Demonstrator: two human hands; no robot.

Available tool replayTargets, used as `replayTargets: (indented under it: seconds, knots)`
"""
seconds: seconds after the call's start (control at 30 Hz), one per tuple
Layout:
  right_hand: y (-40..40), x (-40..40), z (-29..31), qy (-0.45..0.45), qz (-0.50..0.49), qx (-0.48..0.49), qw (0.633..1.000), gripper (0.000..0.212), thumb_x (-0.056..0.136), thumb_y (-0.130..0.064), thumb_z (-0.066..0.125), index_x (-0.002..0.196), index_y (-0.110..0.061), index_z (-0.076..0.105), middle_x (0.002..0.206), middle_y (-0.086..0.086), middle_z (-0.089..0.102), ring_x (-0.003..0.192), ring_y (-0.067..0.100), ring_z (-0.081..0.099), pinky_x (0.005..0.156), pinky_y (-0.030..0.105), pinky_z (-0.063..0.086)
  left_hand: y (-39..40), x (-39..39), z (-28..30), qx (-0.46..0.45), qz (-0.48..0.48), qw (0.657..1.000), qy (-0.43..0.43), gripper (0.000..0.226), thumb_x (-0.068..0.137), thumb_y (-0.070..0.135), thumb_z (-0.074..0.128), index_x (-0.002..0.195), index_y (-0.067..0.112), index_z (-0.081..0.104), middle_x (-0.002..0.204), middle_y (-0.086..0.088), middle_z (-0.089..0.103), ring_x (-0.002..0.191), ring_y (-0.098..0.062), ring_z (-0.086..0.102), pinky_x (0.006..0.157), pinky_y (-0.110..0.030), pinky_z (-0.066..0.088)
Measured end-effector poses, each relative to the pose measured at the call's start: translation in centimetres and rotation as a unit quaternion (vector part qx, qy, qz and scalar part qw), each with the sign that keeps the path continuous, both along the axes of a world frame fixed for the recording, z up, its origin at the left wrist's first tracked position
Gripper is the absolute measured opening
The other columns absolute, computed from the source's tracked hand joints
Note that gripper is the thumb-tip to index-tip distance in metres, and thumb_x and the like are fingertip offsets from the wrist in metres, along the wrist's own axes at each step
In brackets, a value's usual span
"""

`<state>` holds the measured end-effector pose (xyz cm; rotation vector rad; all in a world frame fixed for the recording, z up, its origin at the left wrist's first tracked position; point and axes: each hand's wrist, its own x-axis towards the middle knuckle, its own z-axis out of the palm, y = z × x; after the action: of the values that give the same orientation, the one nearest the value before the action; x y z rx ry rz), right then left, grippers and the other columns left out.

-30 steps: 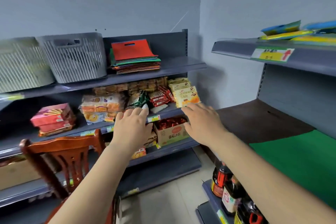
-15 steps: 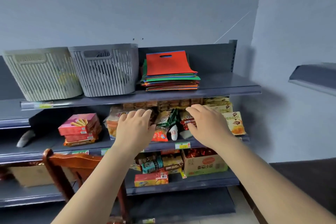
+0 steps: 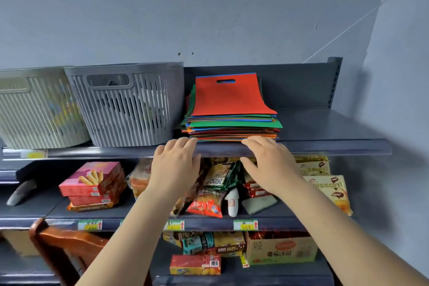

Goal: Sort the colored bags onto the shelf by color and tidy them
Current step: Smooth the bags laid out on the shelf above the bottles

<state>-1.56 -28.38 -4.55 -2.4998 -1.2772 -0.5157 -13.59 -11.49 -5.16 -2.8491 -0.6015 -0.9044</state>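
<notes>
Both hands are now up at the lip of the top shelf (image 3: 325, 146), where half a second ago they were hovering lower, in front of the snack packets (image 3: 220, 179), and the stack has swung to the middle of my view. I am reaching for the pile of colored bags (image 3: 232, 121), which is lying flat on that top shelf, just beside the gray basket (image 3: 130, 104) and near the front edge. A red bag (image 3: 229, 97) with a cut-out handle is sitting on top, and green, orange and blue edges are showing mixed through the layers beneath, so I am judging that the sorting is not yet done.

I am bringing my left hand (image 3: 174, 165) to the pile's near left corner and my right hand (image 3: 269, 165) to its near right corner, fingers straight and loosely spread, holding nothing. The fingertips are reaching the shelf edge right below the lowest bags; whether they are already touching the pile I cannot tell. Flanking it this way is letting me get a grip on both corners at once, so the loose, slippery sheets are likely to come off the shelf together rather than fan out.

A paler basket (image 3: 34, 109) is standing left of the gray one. A pink biscuit box (image 3: 92, 181) is sitting on the shelf below, and a wooden chair (image 3: 67, 244) is standing at the lower left.
</notes>
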Motion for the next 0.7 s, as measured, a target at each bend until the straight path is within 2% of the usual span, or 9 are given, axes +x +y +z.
replayTargets:
  seconds: [0.1,0.27,0.37,0.47,0.57,0.7]
  knots:
    - [2.1,3.1,0.5,-0.003,-0.002,0.030,1.000,0.045,0.097,-0.035,0.045,0.139,-0.018,0.045,0.141,-0.003,0.047,0.131,0.016,0.041,0.104,0.032,0.032,2.9,3.0,-0.2,0.025,-0.010,0.999,-0.031,0.033,0.082,0.020,0.068,0.112,0.007,0.064,0.104,-0.009,0.068,0.092,-0.035,0.065,0.074,-0.046,0.050]
    - [6.7,7.5,2.4,-0.020,-0.015,0.044,0.999,0.043,0.097,-0.034,0.045,0.138,-0.018,0.047,0.141,-0.003,0.048,0.130,0.015,0.041,0.106,0.031,0.028,6.8,7.7,0.9,0.062,-0.047,0.996,-0.051,0.037,0.073,0.017,0.078,0.107,0.006,0.066,0.099,-0.009,0.070,0.086,-0.033,0.067,0.070,-0.044,0.052]
    - [9.4,9.7,3.9,-0.010,-0.019,-0.005,1.000,0.047,0.098,-0.040,0.042,0.140,-0.021,0.043,0.145,-0.004,0.044,0.131,0.015,0.041,0.106,0.030,0.029,8.8,10.0,1.5,0.093,-0.066,0.991,-0.064,0.031,0.075,0.023,0.068,0.102,0.007,0.068,0.095,-0.007,0.070,0.081,-0.031,0.068,0.066,-0.041,0.053]
    - [11.5,11.4,4.6,0.029,-0.035,-0.069,0.997,0.051,0.097,-0.048,0.040,0.143,-0.026,0.039,0.149,-0.006,0.038,0.134,0.017,0.038,0.105,0.031,0.033,10.5,11.7,2.0,0.096,-0.077,0.991,-0.061,0.034,0.075,0.029,0.058,0.101,0.009,0.069,0.095,-0.005,0.070,0.081,-0.030,0.068,0.067,-0.040,0.053]
    - [12.7,12.8,4.8,0.077,-0.054,-0.093,0.991,0.053,0.092,-0.059,0.042,0.138,-0.033,0.045,0.143,-0.007,0.046,0.129,0.019,0.044,0.096,0.035,0.042,11.9,12.9,2.2,0.081,-0.089,0.990,-0.070,0.033,0.078,0.028,0.056,0.102,0.010,0.068,0.097,-0.005,0.070,0.084,-0.029,0.068,0.069,-0.041,0.054]
    - [12.8,13.4,5.5,0.077,-0.067,-0.085,0.991,0.052,0.083,-0.064,0.052,0.127,-0.036,0.056,0.132,-0.010,0.056,0.120,0.016,0.051,0.090,0.033,0.046,12.6,13.7,2.2,0.049,-0.107,0.989,-0.084,0.035,0.085,0.030,0.045,0.103,0.012,0.069,0.098,-0.003,0.071,0.088,-0.028,0.068,0.072,-0.041,0.054]
